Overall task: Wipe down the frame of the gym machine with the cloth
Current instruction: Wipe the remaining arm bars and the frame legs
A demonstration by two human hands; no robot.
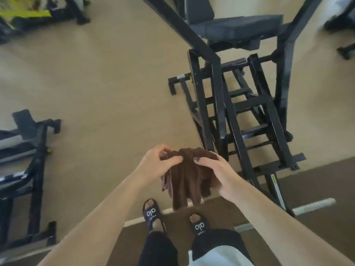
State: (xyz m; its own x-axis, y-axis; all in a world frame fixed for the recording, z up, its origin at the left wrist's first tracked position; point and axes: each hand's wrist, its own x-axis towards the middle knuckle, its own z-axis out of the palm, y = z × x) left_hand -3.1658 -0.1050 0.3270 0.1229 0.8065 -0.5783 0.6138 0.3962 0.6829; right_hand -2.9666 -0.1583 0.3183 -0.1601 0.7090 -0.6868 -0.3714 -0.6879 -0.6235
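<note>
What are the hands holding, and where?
Both the left hand and right hand grip the brown cloth at its bunched top; the rest hangs down.

Both hands, left (153, 162) and right (217, 169), grip a brown cloth (186, 181) beside the black frame (240, 116).

Soft, even daylight, faint shadows, wide-angle bending at the edges (motion blur throughout, strongest far left).

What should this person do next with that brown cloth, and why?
Probably carry the cloth forward and to the right onto the nearest black bar of the machine frame. Both the left hand and right hand grip it bunched in mid-air, and it touches no part of the frame yet.
</note>
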